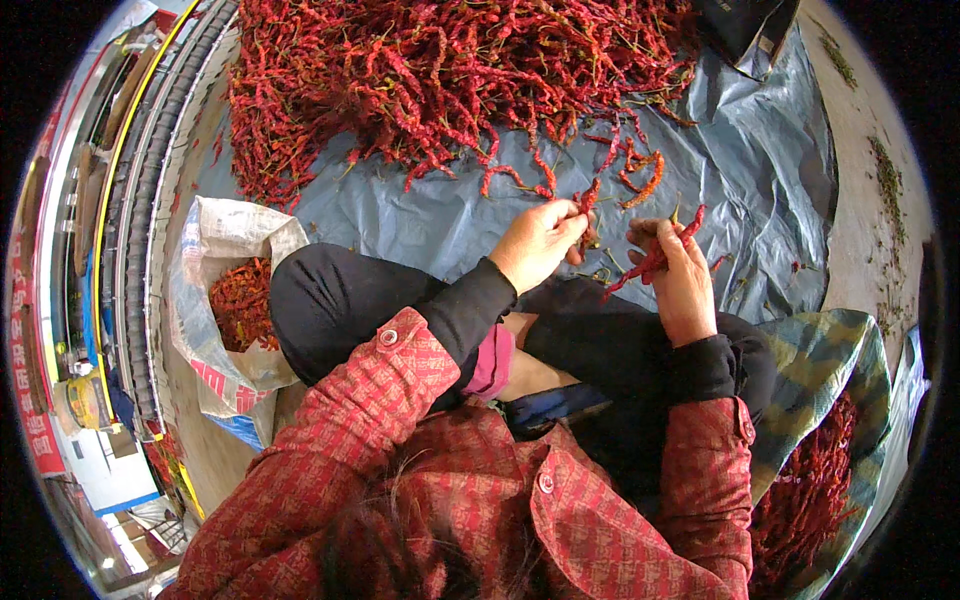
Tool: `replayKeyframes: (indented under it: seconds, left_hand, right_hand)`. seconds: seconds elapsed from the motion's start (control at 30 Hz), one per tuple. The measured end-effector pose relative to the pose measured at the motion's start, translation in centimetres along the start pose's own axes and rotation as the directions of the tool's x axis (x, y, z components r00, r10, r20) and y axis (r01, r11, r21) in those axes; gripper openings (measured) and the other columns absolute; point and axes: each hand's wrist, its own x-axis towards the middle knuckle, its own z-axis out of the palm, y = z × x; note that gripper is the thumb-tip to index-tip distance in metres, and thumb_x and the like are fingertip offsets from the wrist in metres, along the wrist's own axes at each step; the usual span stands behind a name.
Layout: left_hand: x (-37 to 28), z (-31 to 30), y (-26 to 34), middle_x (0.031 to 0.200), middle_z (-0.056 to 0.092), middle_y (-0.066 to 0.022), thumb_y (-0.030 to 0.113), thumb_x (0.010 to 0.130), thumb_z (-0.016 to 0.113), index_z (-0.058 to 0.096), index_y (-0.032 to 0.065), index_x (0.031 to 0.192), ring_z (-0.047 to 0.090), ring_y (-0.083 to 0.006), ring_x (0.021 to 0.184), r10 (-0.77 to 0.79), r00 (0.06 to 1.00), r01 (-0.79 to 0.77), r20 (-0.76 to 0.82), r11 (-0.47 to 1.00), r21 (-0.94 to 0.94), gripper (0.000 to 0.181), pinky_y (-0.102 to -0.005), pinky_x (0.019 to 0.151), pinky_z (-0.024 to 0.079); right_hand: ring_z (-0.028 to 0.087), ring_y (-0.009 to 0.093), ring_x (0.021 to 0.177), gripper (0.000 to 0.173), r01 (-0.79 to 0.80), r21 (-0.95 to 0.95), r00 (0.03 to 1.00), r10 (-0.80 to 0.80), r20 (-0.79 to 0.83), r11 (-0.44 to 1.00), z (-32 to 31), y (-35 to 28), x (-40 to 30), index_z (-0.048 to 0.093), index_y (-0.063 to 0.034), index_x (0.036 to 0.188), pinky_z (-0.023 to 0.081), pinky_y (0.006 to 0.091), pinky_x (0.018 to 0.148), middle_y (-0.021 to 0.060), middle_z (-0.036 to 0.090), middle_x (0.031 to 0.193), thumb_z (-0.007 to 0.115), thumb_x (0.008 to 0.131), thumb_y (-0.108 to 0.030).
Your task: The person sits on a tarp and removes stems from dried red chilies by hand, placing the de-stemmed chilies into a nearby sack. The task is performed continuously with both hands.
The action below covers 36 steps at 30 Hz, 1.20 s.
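My left hand (541, 241) pinches a wrinkled red chili pepper (590, 196) between thumb and fingers, over the grey-blue plastic tarp (420, 217). To its right, my right hand (679, 274) is closed around several red chili peppers (651, 264), whose tips stick out on both sides of the fingers. A few loose peppers, among them an orange-red curled one (643, 180), lie on the tarp just beyond my hands. Farther off rises a large heap of dried red chili peppers (450, 82). How many peppers the right hand holds is hidden by its fingers.
Left of my knee stands an open white woven sack (251, 225) with orange-red chilies (244, 304) inside. At my right is a camouflage-patterned sack (821, 352) holding dark red chilies (806, 480). A black container (750, 30) sits at the heap's far right.
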Motion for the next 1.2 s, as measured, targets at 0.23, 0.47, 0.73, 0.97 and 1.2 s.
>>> replayKeyframes:
  seconds: [0.23,0.47,0.73,0.97,1.2]
  left_hand:
    - [-0.1,-0.8,-3.5,0.083,0.057,-0.0036,0.021,0.084,0.050,0.051,0.0023,0.096,0.053,-0.0069,0.067,0.275,0.945,-0.310,0.179,0.569,0.762,0.022,-0.0226,0.057,0.042]
    - [1.2,0.8,-0.3,0.086,0.055,0.0036,0.025,0.087,0.046,0.054,0.0048,0.105,0.048,-0.0029,0.074,0.136,0.968,-0.090,0.212,0.973,-0.211,0.028,-0.0173,0.062,0.041]
    - [-0.2,1.7,1.5,0.072,0.051,0.0067,0.027,0.086,0.048,0.057,0.0079,0.091,0.045,-0.0007,0.062,-0.047,0.999,0.052,0.022,0.932,-0.359,0.022,-0.0161,0.053,0.037]
    - [3.3,0.9,-2.5,0.066,0.054,-0.0160,0.022,0.078,0.050,0.053,0.0028,0.079,0.054,-0.0296,0.058,0.184,0.962,-0.117,-0.203,0.946,0.301,0.020,-0.0350,0.054,0.043]
    - [6.0,-4.3,-6.0,0.089,0.056,-0.0154,0.022,0.078,0.052,0.051,0.0037,0.090,0.055,-0.0327,0.081,0.166,0.977,0.049,-0.132,0.430,0.902,0.022,-0.0402,0.068,0.044]
  right_hand:
    - [0.033,0.004,0.049,0.029,0.007,0.081,0.998,-0.011,0.060,0.997,-0.1,-0.2,-0.2,0.048,-0.0040,0.107,0.026,0.0179,0.043,-0.0040,0.039,0.061,0.042,0.089,-0.026]
    - [0.032,0.004,0.047,0.022,-0.118,-0.263,0.961,0.177,0.213,0.958,0.7,-0.5,-0.9,0.047,-0.0072,0.084,0.025,0.0178,0.043,-0.0035,0.040,0.060,0.043,0.088,-0.028]
    - [0.036,0.003,0.057,0.022,-0.058,-0.348,0.949,0.160,0.273,0.936,0.6,0.3,-0.8,0.054,-0.0028,0.090,0.028,0.0172,0.048,-0.0054,0.044,0.067,0.048,0.087,-0.024]
    - [0.039,0.006,0.058,0.020,0.191,-0.247,0.939,-0.104,0.328,0.950,1.2,-0.3,-2.5,0.053,-0.0030,0.084,0.032,0.0195,0.053,-0.0029,0.045,0.066,0.045,0.087,-0.021]
    - [0.036,0.005,0.053,0.021,0.095,-0.129,0.991,-0.106,-0.078,0.987,-0.4,-0.2,0.9,0.055,-0.0028,0.089,0.029,0.0193,0.049,-0.0042,0.042,0.060,0.051,0.084,-0.023]
